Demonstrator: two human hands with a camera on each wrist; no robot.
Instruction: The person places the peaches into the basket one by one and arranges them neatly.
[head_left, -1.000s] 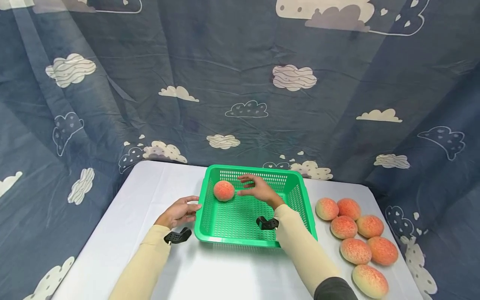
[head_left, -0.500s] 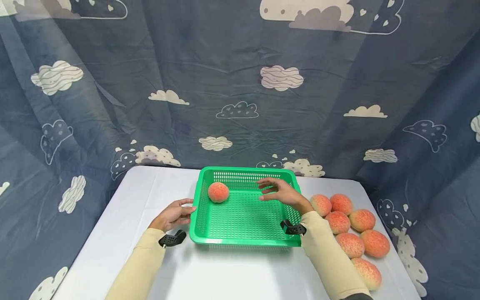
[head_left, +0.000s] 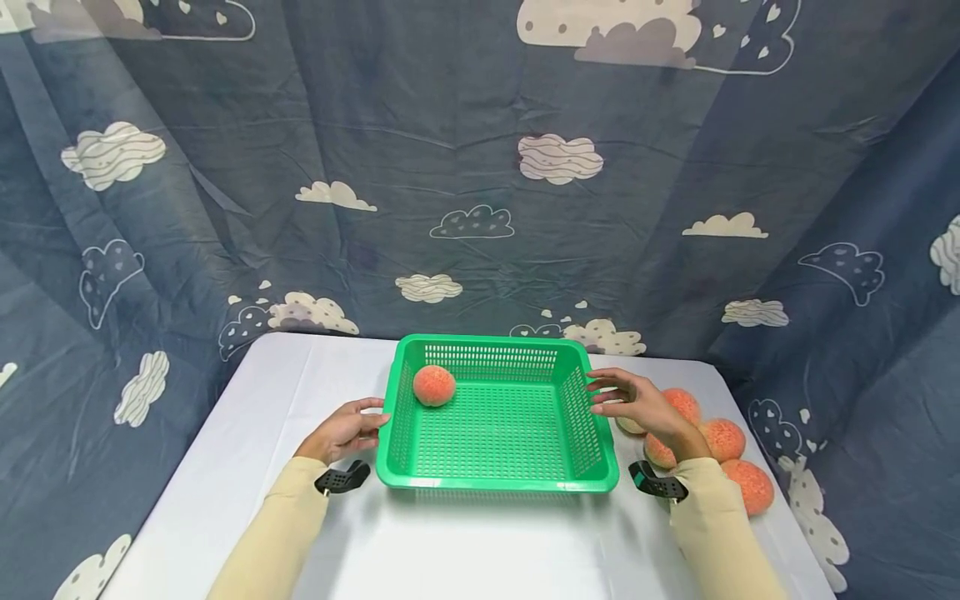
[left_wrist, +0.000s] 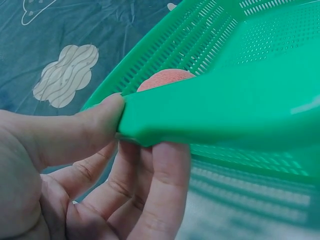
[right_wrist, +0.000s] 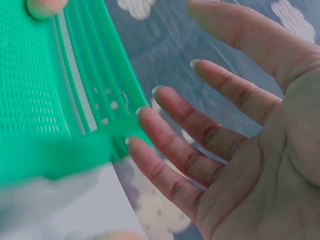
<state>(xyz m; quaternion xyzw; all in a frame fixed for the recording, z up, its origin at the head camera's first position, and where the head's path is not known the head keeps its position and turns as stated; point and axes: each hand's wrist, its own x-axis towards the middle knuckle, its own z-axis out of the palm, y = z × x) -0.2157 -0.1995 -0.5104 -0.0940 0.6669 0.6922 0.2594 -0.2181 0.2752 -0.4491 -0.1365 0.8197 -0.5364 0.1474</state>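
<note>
In the head view, the green basket is standing on the white table, low in the middle of the frame. Its long axis is running from left to right, and its open top is facing upward. The left hand is pinching the basket's left rim, the thumb pressing against it and fingers reaching under. The right hand is grasping nothing; its loosely spread fingers are pointing toward the right rim, and I cannot tell whether they are touching it. One round peach is resting inside the basket, upper left. Other peaches are lying at lower right, partly hidden by the right arm.
</note>
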